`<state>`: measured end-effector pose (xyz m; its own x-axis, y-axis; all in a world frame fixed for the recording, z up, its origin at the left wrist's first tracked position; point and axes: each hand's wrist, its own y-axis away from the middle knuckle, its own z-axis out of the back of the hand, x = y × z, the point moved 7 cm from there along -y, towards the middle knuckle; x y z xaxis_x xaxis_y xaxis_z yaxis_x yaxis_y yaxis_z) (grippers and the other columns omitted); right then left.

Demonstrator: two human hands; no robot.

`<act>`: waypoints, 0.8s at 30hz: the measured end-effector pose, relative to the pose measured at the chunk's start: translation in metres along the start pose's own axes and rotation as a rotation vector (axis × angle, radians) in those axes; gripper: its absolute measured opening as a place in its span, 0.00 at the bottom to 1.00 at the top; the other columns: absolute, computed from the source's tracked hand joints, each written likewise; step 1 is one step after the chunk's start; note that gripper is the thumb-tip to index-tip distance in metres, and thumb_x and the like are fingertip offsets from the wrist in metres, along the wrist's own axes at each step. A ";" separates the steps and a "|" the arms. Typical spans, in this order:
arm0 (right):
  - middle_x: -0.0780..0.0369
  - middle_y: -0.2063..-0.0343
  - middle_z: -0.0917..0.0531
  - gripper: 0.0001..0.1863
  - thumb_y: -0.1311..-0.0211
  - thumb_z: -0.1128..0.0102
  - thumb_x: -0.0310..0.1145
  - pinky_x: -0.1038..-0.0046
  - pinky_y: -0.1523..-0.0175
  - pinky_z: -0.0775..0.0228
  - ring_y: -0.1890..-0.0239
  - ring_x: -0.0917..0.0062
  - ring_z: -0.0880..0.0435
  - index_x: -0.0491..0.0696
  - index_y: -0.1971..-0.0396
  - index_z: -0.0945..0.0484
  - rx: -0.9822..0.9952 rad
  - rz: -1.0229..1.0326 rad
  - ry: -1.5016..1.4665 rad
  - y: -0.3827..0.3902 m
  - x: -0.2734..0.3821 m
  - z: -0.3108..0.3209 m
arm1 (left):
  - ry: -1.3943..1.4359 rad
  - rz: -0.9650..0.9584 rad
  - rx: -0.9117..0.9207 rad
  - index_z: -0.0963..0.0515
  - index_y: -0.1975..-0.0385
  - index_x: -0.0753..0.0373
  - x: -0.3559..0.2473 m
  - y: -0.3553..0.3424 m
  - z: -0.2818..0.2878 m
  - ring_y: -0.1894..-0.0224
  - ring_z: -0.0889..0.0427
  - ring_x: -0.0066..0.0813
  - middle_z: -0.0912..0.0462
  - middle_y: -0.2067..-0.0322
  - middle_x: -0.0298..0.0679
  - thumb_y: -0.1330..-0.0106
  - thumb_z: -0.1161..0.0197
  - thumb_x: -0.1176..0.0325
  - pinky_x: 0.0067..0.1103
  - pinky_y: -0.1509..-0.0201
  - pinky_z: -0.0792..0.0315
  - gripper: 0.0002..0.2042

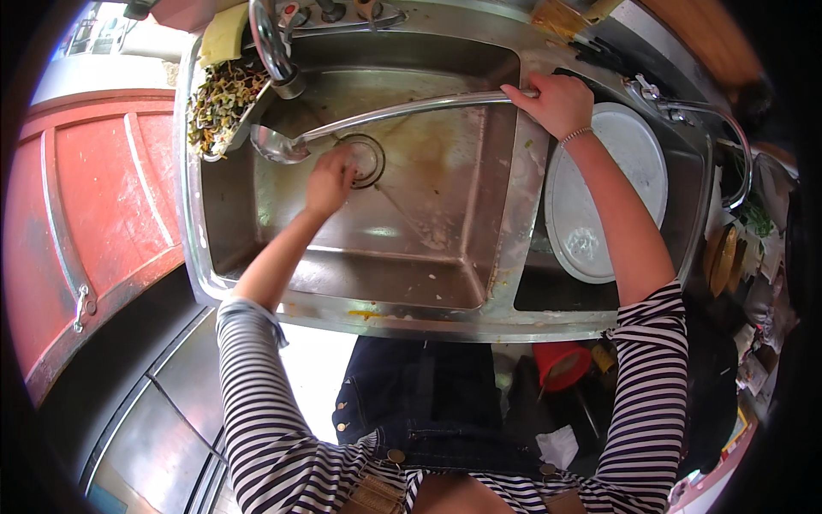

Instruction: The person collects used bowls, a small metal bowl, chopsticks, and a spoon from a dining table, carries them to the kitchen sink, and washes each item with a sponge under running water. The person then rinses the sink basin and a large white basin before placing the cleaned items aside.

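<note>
A long-handled metal ladle spans the large sink basin. My right hand is closed round the handle's end, above the divider between the basins. The ladle's bowl is at the basin's left side, below the faucet. My left hand is just beside the bowl, over the round drain. Its fingers are curled in, and whatever they may hold is hidden. Beneath my right forearm, a large round pale-grey lid or tray leans in the smaller right basin.
Chopped food scraps are heaped at the sink's back left corner, beside a yellow cloth or sponge. A second faucet curves over the right side. A red door panel stands left; a red bucket sits below the sink.
</note>
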<state>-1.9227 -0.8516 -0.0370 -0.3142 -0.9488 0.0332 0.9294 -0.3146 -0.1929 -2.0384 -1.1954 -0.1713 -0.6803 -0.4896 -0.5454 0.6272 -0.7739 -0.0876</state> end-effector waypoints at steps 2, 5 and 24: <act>0.63 0.90 0.24 0.27 0.54 0.44 0.64 0.71 0.75 0.33 0.82 0.69 0.23 0.52 0.88 0.23 -0.002 0.001 0.006 0.001 0.000 -0.001 | -0.073 0.010 -0.147 0.31 0.47 0.63 0.047 -0.015 -0.017 0.44 0.32 0.49 0.29 0.48 0.50 0.37 0.45 0.63 0.34 0.41 0.38 0.20; 0.64 0.90 0.24 0.27 0.54 0.44 0.64 0.71 0.75 0.33 0.82 0.69 0.23 0.52 0.88 0.22 -0.002 -0.001 0.016 0.000 -0.001 -0.001 | -0.228 -0.005 -0.325 0.37 0.43 0.65 0.080 -0.031 -0.026 0.39 0.40 0.56 0.38 0.41 0.54 0.37 0.46 0.63 0.36 0.37 0.43 0.24; 0.65 0.91 0.27 0.25 0.55 0.41 0.61 0.70 0.76 0.34 0.85 0.70 0.25 0.53 0.90 0.26 -0.014 0.021 0.023 -0.001 0.000 -0.002 | -0.128 -0.111 0.138 0.35 0.43 0.65 0.045 -0.066 -0.061 0.39 0.39 0.55 0.38 0.41 0.54 0.39 0.46 0.59 0.40 0.35 0.46 0.25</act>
<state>-1.9241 -0.8515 -0.0391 -0.2989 -0.9543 0.0066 0.9333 -0.2937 -0.2068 -2.0876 -1.1421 -0.2411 -0.7903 -0.4386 -0.4279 0.4940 -0.8692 -0.0213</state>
